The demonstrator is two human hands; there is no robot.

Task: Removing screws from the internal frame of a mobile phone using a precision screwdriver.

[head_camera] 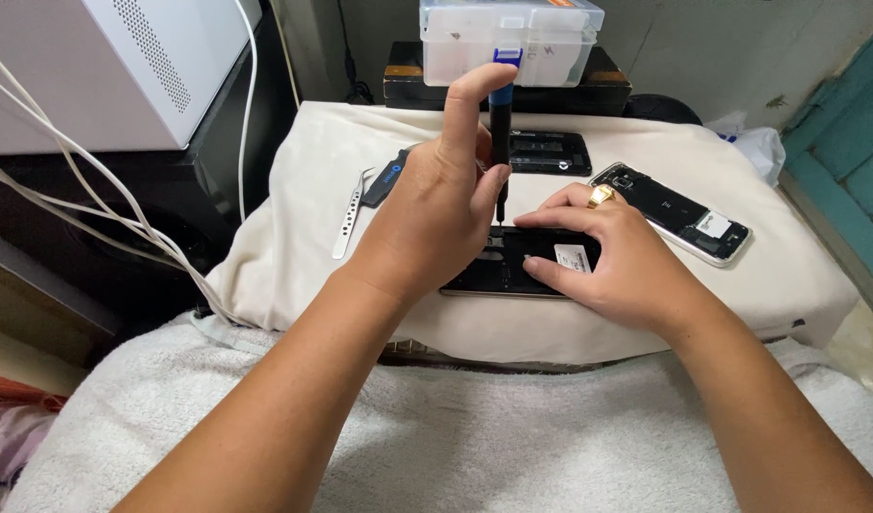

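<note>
My left hand (pixel 434 209) holds a black screwdriver with a blue cap (pixel 501 123) upright, index finger on its top, tip down on an opened black phone (pixel 512 271) lying on a cream cloth (pixel 294 247). My right hand (pixel 612 266), with a gold ring, presses on the phone's right part and steadies it. The hands hide much of the phone.
A second opened phone (pixel 679 214) lies to the right, a black phone part (pixel 548 152) behind. Metal tweezers (pixel 349 220) and a dark tool (pixel 387 182) lie left. A clear plastic box (pixel 510 40) stands at the back, a white appliance (pixel 104 66) with cables at left. White towel (pixel 436 427) in front.
</note>
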